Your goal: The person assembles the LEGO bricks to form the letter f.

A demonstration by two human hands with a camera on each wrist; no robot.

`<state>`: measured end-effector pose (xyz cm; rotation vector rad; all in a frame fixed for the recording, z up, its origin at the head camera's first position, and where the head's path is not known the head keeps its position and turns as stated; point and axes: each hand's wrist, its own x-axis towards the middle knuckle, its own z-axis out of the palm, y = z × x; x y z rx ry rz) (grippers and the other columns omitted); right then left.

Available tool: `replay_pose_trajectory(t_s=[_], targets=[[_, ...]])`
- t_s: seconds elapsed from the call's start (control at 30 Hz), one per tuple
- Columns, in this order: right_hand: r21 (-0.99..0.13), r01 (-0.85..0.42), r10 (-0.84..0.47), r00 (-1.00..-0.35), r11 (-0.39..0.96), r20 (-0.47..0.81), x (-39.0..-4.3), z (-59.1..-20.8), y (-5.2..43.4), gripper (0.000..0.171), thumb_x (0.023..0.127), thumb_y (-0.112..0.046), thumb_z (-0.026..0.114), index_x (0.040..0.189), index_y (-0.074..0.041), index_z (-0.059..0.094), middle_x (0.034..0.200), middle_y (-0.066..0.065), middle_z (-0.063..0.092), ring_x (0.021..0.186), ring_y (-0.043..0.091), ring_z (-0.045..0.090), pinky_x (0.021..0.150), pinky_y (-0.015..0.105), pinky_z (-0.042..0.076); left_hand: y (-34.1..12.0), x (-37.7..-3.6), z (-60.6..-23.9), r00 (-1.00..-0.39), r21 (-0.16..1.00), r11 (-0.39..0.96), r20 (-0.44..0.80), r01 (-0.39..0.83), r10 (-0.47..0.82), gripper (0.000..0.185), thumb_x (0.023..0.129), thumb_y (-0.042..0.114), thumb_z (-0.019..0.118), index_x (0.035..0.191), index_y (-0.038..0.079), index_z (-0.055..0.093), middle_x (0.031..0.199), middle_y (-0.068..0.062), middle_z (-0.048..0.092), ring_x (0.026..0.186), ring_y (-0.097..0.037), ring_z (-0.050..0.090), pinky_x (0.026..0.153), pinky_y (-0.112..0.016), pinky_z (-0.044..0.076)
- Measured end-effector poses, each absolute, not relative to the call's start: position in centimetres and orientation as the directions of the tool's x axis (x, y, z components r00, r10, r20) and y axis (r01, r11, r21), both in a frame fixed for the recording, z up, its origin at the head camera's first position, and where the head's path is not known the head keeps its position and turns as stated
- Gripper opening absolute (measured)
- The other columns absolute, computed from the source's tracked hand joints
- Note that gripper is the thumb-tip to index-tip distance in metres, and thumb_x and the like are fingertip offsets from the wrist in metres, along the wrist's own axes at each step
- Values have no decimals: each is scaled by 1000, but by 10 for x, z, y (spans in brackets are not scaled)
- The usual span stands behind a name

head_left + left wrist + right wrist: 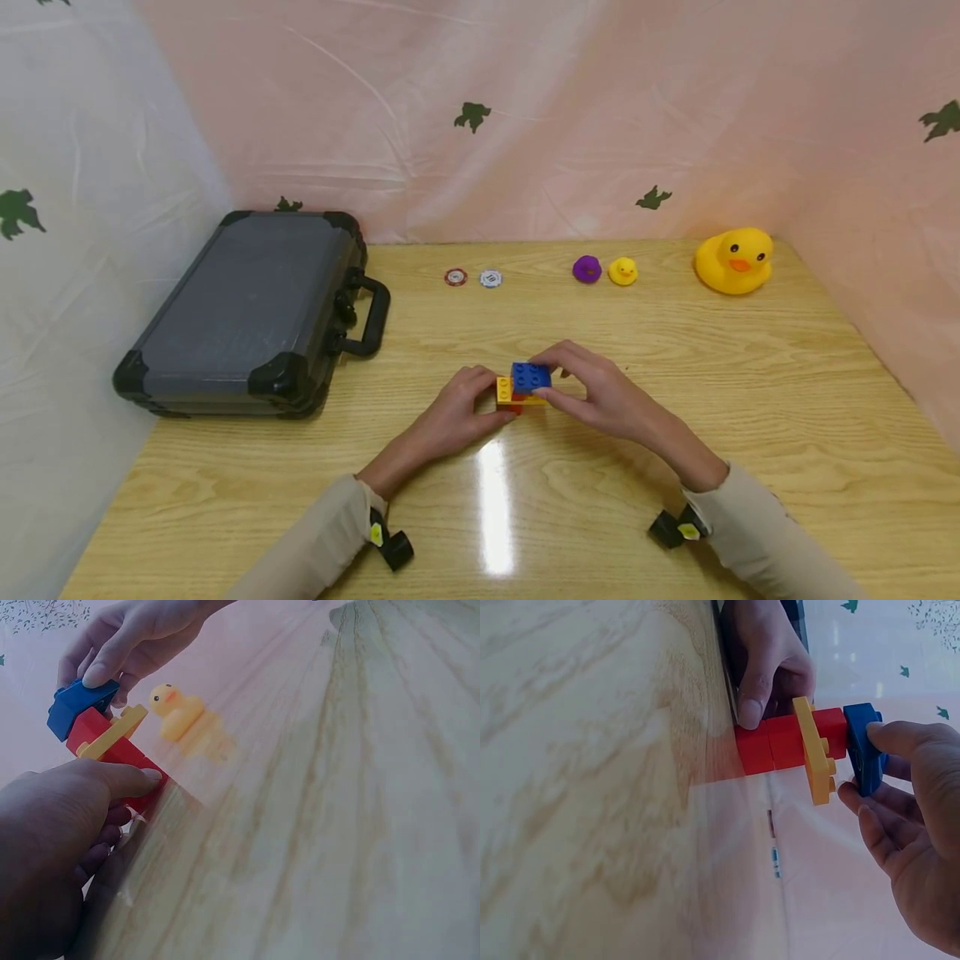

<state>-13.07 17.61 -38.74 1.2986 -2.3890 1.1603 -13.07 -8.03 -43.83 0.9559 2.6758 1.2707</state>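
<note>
Brick stack: stood near the middle of the wooden tabletop [675,350], between both hands. Lowest, red bricks [780,742]; over them a flat yellow plate [814,761] that jutted past the red on one side; uppermost, a blue brick [531,377].

Left hand [465,408]: fingers curled at the foot of the stack, thumb [131,780] pressed against the red bricks, bracing them on the tabletop.

Right hand [600,392]: fingers bent over the top, pinching the blue brick between thumb and forefinger; the blue brick sat on the stack, above the yellow plate.

Other items: grey hard case [247,317] with a black handle, lying flat at the left rear. Along the back edge, two poker chips [472,277] side by side, a small purple duck [587,269] just beside a small yellow duck [622,271], and a large yellow rubber duck [735,261] at the far right.
</note>
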Motion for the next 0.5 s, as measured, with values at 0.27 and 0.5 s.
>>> replay_pose_trajectory(t_s=[0.27,0.5], targets=[[-544,-775,-639,-601,320,481,-130,-384,174,38,90,2,78,125,-4,65,115,4,65,97,15,62,79,31,56,-80,-130,-438,-816,715,482,218,507,535,30,91,22,82,115,8,71,111,-2,66,104,-19,57,91,-41,49],[-538,-778,-651,-596,325,470,-130,-381,174,36,90,1,77,124,-3,66,116,6,64,95,15,62,78,31,56,-80,-130,-437,-819,718,484,210,500,534,30,92,22,82,116,8,71,112,-2,65,105,-19,57,91,-41,49]])
